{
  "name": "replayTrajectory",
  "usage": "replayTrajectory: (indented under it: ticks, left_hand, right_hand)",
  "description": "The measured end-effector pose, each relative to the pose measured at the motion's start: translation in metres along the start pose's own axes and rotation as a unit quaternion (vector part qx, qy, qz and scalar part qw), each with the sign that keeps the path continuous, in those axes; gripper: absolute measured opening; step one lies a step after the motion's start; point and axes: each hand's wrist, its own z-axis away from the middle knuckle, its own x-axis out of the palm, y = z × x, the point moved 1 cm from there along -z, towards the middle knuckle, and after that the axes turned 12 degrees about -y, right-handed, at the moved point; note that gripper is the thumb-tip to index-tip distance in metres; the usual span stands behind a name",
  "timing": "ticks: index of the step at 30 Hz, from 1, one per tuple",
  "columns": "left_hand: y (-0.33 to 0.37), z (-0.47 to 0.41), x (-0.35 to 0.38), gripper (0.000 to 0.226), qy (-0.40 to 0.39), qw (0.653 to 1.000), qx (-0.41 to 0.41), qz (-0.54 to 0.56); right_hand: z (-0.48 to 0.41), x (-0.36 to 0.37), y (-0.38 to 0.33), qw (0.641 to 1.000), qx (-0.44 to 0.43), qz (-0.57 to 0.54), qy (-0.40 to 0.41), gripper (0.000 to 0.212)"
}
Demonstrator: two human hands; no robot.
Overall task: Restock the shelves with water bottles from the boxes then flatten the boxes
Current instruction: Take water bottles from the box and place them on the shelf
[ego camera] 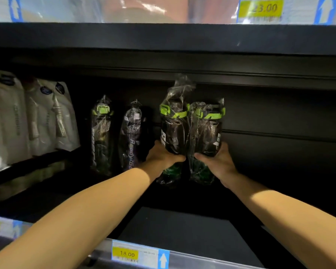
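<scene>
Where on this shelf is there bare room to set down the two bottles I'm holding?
Bare shelf lies right of the bottle in the right hand, up to the back wall, and along the front behind the 18.00 price tag. It is crowded on the left: two wrapped bottles stand close beside the left hand, with white packs beyond them.

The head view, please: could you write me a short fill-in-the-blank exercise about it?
The left hand grips the left bottle and the right hand the right bottle, both with ____ lid trim.
The lower price tag reads ____.
The upper price tag reads ____.
Missing: green; 18.00; 23.00.
</scene>
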Motion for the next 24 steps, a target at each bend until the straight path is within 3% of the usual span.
replayTrajectory:
  ticks: [6,12,17,24]
  left_hand:
    - [-0.011,-0.012,0.012,0.118,-0.017,0.998,-0.038,-0.054]
    - [-0.013,-0.009,0.017,0.128,-0.054,0.993,-0.081,-0.065]
    - [-0.014,0.002,0.022,0.134,-0.069,0.993,-0.071,-0.072]
    - [0.000,0.027,0.009,0.122,-0.102,0.990,-0.045,-0.089]
  right_hand:
    - [-0.001,-0.002,0.015,0.999,0.033,-0.013,-0.003,0.080]
    - [-0.003,-0.006,0.018,0.998,0.047,0.031,-0.021,0.083]
    - [0.004,-0.006,0.016,0.993,0.075,0.088,-0.026,0.107]
    - [0.026,-0.015,-0.010,0.972,0.111,0.204,-0.035,0.111]
